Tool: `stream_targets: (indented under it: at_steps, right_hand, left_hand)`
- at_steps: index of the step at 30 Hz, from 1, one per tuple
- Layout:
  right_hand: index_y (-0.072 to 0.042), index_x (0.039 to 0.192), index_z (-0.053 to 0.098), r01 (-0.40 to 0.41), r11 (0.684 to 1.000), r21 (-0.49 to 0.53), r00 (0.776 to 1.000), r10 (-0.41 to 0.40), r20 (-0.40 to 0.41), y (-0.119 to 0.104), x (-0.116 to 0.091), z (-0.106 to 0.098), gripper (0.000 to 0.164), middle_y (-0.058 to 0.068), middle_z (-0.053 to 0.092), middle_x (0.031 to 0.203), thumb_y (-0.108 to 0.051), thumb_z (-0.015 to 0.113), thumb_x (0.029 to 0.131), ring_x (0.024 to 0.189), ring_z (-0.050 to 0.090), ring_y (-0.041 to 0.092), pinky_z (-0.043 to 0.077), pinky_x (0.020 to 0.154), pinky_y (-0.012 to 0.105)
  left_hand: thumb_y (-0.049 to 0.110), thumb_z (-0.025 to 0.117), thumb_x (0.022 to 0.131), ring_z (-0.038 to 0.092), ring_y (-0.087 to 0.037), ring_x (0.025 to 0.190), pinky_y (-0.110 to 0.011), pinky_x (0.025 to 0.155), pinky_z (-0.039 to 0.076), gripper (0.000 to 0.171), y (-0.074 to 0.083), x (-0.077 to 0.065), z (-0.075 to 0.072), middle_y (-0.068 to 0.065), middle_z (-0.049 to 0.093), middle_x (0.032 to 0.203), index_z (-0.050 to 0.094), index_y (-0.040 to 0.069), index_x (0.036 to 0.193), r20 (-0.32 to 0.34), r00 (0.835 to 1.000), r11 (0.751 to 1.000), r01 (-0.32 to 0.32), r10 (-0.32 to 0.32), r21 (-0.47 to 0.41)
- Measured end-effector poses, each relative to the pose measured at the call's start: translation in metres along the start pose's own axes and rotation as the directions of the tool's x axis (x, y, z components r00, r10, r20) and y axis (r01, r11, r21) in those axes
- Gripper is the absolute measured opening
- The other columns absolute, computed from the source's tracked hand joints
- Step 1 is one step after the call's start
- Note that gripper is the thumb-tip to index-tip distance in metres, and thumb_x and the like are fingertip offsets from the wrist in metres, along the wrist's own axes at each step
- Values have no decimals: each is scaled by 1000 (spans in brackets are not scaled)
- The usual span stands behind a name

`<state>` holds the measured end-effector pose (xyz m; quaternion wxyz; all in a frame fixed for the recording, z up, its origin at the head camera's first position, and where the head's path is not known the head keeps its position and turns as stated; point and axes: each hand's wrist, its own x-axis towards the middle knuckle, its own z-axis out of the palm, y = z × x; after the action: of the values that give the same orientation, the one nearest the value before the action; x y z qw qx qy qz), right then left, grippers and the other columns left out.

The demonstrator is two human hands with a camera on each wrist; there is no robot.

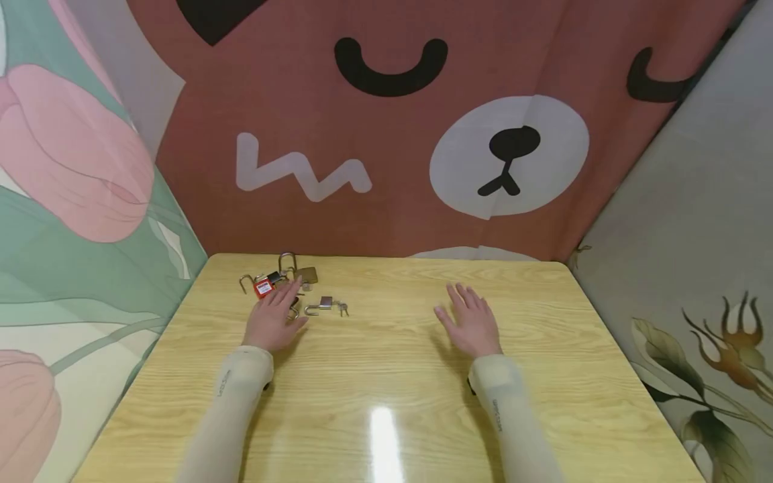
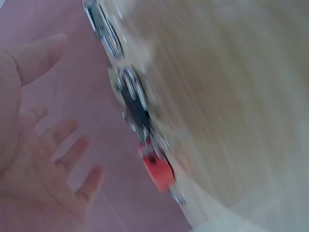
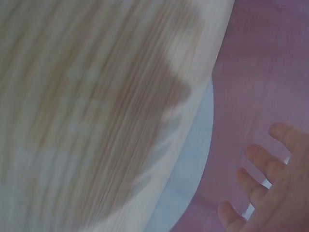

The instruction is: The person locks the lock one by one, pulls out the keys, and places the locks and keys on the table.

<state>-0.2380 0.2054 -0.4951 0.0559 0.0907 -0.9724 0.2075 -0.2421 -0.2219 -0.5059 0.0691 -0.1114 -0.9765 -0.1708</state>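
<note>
Several padlocks lie in a loose group at the table's back left. Among them are a red padlock (image 1: 264, 288) with a white label, a brass-coloured padlock (image 1: 306, 275) and a small padlock (image 1: 326, 302) with its shackle open and keys (image 1: 343, 308) beside it. My left hand (image 1: 276, 318) hovers over the near side of the group, fingers spread, holding nothing; it hides part of a padlock below. In the left wrist view the red padlock (image 2: 158, 170) and a dark padlock (image 2: 135, 106) appear blurred. Over the right half of the table, my right hand (image 1: 470, 323) is held with fingers extended and nothing in it.
The wooden table (image 1: 386, 362) reaches back to a brown bear-print cloth (image 1: 398, 221). A floral cloth (image 1: 72, 282) hangs along the left side, and a grey plant-print cloth (image 1: 682, 221) along the right.
</note>
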Motion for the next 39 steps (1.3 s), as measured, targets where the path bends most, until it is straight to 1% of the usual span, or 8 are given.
stream_targets:
  at_steps: [5,9,14,18,26,30,33,39]
  right_hand:
    - [-16,162,36,64,998,-22,995,-62,76,-32,16,21,71,13,36,166,-62,37,107,156,28,37,22,127,57]
    - [-19,160,41,128,991,-28,983,-123,138,-60,24,37,68,9,40,165,-62,38,107,154,33,34,27,126,55]
    - [-20,159,43,178,983,-35,965,-168,200,-77,23,50,66,7,41,164,-61,38,107,153,35,33,30,125,54]
    - [-21,159,42,177,983,-44,961,-164,221,-81,22,54,66,6,43,163,-62,35,108,153,36,31,30,125,53]
    - [-21,158,44,175,985,7,957,-172,236,-82,21,52,62,6,48,159,-58,38,109,149,41,33,33,123,55]
    - [-22,158,44,158,981,115,962,-179,208,-84,23,50,58,6,51,157,-54,40,109,149,42,33,34,122,57]
    - [-23,158,44,123,951,285,964,-182,192,-86,24,48,58,4,54,154,-54,42,109,145,47,31,39,119,55]
    - [-17,143,59,82,805,588,959,-224,172,-89,23,41,50,1,66,136,-50,47,109,124,63,21,51,108,47]
  left_hand:
    - [34,72,98,47,-48,140,-68,113,38,73,20,29,15,-22,52,153,38,12,160,72,997,1000,-19,18,12]
    - [30,71,98,58,-44,131,-60,107,49,59,32,46,26,-19,61,145,53,7,150,124,992,994,-38,25,101]
    - [15,77,94,71,-38,91,-51,73,61,27,43,54,32,-17,73,110,72,7,119,81,995,986,-65,53,155]
    - [10,80,91,68,-30,80,-45,69,60,13,47,54,30,-12,68,90,72,5,99,45,995,991,-91,87,100]
    - [17,74,97,69,-32,91,-48,80,60,29,68,49,21,-14,68,107,69,3,122,63,992,992,-117,114,54]
    - [16,71,99,71,-33,88,-47,79,62,31,88,44,17,-15,66,114,66,2,127,35,988,988,-151,151,-12]
    - [14,68,101,71,-33,92,-48,84,62,32,102,39,15,-16,63,119,63,1,129,12,983,977,-178,181,-114]
    - [13,68,101,71,-34,101,-50,89,61,39,126,23,7,-19,62,124,56,0,137,-23,965,938,-258,260,-229]
